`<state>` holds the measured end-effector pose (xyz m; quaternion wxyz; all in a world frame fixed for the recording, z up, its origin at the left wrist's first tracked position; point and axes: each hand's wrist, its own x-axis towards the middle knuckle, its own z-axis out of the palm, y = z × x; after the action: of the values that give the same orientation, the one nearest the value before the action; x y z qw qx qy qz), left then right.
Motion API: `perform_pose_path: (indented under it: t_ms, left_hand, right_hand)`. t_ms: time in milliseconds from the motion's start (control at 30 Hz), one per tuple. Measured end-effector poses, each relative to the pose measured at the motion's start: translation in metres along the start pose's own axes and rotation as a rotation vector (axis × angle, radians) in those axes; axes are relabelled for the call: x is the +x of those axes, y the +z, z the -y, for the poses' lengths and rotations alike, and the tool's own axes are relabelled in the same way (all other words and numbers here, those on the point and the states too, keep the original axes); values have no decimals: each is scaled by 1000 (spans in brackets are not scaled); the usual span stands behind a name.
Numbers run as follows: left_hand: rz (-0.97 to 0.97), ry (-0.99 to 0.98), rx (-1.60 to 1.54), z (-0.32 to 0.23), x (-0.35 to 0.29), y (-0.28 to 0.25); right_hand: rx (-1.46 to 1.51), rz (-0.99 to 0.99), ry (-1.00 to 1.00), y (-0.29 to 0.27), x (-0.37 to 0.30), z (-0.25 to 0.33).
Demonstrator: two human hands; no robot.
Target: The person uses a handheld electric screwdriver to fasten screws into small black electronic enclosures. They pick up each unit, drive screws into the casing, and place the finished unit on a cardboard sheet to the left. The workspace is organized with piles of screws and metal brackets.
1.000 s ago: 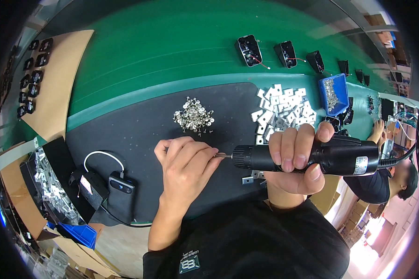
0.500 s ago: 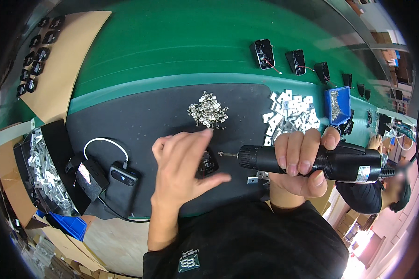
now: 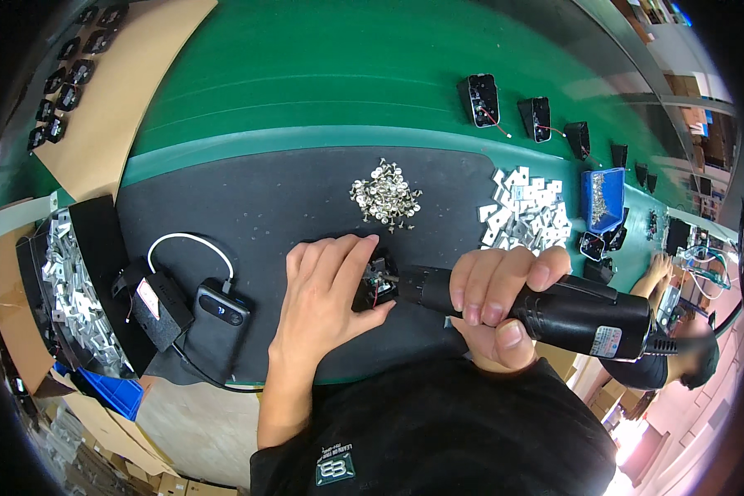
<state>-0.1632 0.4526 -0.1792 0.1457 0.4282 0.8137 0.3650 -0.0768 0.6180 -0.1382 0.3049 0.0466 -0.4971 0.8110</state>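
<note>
My right hand (image 3: 504,302) is wrapped round a black electric screwdriver (image 3: 583,318), which lies roughly level and points left. Its front end reaches a small black plastic housing (image 3: 378,285) with parts and a red wire inside; the bit's tip cannot be made out clearly. My left hand (image 3: 326,289) grips this housing from the left, fingers over the far side and thumb at the near side, hiding part of it. Just beyond lies a pile of silvery screws (image 3: 386,195). White and metal square plates (image 3: 525,211) are heaped to the right.
A blue bin of screws (image 3: 602,201) stands at right, near more black housings (image 3: 479,101) on the green belt (image 3: 306,74). At left are a box of metal brackets (image 3: 78,289), a black device with a white cable (image 3: 221,310) and cardboard with black parts (image 3: 153,74). Another person (image 3: 649,364) works far right.
My left hand has closed on the black housing. The screwdriver in my right hand has moved left and its front end now meets the housing. The view has shifted slightly.
</note>
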Motion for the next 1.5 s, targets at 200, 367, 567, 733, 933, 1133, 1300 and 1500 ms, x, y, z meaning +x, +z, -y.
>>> perform_pose_path:
  t_ms: [200, 367, 567, 733, 933, 1133, 1300, 1500]
  left_hand:
    - [-34, -8, 22, -1, 4, 4]
    - [-24, -14, 28, 0, 6, 3]
    - [-9, -4, 44, -5, 16, 1]
    - [-3, 9, 42, -6, 18, 1]
    - [8, -10, 77, -8, 15, -3]
    - [14, -79, 318, -3, 44, -62]
    - [-350, -94, 625, 39, 98, -186]
    - [-87, -327, 1009, 140, 109, -325]
  right_hand:
    - [-8, 8, -20, -2, 3, 0]
    - [-7, 13, 18, -2, 4, -4]
    - [-59, 196, 58, -8, 17, 0]
    - [-24, 224, 25, -12, 17, -5]
    - [49, 49, 21, -9, 3, 1]
    - [-55, -166, -155, -35, 11, 26]
    - [-378, -327, -147, -52, 11, 5]
    - [-352, -283, -145, -65, 5, 1]
